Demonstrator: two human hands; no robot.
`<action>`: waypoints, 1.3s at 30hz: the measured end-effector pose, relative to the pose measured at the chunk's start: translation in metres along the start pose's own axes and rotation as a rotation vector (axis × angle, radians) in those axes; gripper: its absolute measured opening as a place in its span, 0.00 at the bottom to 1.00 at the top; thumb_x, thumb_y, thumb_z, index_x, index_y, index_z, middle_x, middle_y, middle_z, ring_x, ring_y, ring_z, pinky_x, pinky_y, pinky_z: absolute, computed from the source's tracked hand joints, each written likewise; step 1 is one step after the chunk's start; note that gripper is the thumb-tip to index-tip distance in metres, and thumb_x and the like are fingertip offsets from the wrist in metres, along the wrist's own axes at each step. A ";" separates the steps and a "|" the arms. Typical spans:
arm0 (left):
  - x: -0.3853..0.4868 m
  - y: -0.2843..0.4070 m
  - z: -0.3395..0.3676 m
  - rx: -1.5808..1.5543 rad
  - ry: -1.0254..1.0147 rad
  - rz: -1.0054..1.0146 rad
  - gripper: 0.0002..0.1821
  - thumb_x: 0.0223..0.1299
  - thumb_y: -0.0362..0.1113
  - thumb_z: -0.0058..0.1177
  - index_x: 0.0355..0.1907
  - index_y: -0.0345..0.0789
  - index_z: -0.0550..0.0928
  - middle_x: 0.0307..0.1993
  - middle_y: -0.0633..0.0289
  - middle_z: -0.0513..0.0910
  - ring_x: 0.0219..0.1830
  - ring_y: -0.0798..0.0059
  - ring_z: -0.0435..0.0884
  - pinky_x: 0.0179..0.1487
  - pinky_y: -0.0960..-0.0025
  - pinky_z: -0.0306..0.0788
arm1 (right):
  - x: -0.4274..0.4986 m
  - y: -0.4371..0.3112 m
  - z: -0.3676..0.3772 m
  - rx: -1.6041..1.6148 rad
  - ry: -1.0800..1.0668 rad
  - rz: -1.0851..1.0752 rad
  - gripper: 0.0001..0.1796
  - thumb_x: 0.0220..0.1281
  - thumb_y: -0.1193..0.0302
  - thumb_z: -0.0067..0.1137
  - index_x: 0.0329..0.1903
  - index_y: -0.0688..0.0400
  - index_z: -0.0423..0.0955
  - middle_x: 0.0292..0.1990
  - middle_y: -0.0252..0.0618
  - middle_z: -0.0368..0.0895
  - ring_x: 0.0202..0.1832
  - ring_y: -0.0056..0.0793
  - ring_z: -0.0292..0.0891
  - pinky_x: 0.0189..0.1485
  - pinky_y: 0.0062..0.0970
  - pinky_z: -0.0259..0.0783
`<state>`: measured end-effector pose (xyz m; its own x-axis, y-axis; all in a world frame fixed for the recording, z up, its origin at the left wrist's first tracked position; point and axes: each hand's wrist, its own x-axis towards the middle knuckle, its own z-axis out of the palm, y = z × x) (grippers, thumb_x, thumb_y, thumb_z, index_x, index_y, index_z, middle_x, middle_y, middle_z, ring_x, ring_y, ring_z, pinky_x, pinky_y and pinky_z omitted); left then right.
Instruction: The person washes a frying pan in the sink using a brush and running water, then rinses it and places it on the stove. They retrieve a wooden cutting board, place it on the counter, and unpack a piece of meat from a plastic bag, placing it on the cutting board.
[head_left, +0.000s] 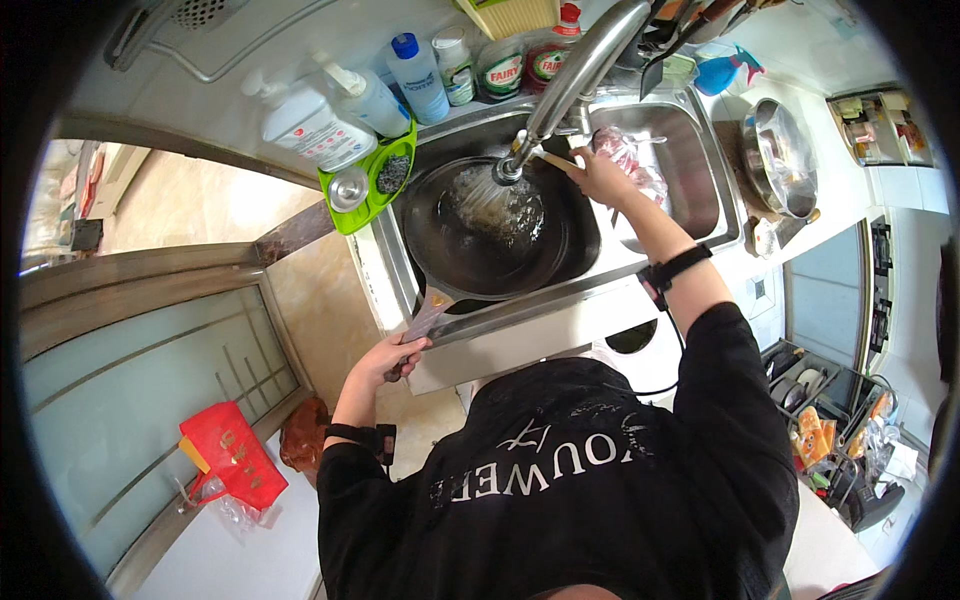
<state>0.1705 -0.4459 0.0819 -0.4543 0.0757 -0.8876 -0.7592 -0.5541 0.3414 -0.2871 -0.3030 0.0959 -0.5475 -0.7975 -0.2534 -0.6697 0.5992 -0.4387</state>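
A dark frying pan (487, 255) lies in the left basin of a steel double sink (694, 217). Water runs from the faucet (574, 79) into it, and some has pooled there. My left hand (394, 358) is closed around the pan's handle (429, 315). Above the basin's right side, my right hand (600, 177) grips a light-coloured handle (556, 160); its far end is partly hidden behind the faucet head, so I cannot tell what tool it is. Plastic-wrapped packages, reddish inside (622, 150), lie in the right basin beside my right hand.
Behind the sink stand several bottles (421, 79). A green tray (360, 217) at the left corner holds a steel scourer (393, 174) and a metal lid-like piece (348, 189). At right are a metal bowl (761, 161) and a blue spray bottle (716, 73).
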 end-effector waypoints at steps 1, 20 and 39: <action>0.000 0.000 -0.001 0.002 0.001 -0.004 0.18 0.62 0.45 0.55 0.46 0.34 0.73 0.19 0.73 0.65 0.15 0.85 0.62 0.18 0.80 0.54 | 0.006 0.000 -0.002 0.029 0.011 0.004 0.24 0.62 0.58 0.52 0.56 0.58 0.68 0.26 0.48 0.80 0.32 0.42 0.80 0.38 0.37 0.72; -0.003 -0.007 0.015 -0.400 -0.247 0.054 0.14 0.62 0.38 0.51 0.46 0.32 0.72 0.23 0.67 0.71 0.17 0.81 0.68 0.20 0.81 0.62 | 0.003 0.012 -0.001 0.293 -0.188 0.069 0.23 0.65 0.55 0.49 0.52 0.58 0.74 0.24 0.41 0.79 0.24 0.31 0.77 0.31 0.30 0.72; -0.108 0.120 0.143 -0.284 0.079 -0.047 0.18 0.62 0.28 0.44 0.55 0.32 0.67 0.22 0.72 0.64 0.16 0.90 0.57 0.18 0.84 0.52 | -0.131 0.063 -0.018 0.902 -0.333 0.347 0.19 0.68 0.64 0.46 0.51 0.67 0.69 0.25 0.35 0.77 0.19 0.15 0.64 0.22 0.18 0.62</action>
<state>0.0623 -0.4022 0.2627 -0.3759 0.0480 -0.9254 -0.6126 -0.7621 0.2093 -0.2670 -0.1593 0.1169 -0.3796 -0.6520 -0.6564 0.2014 0.6343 -0.7464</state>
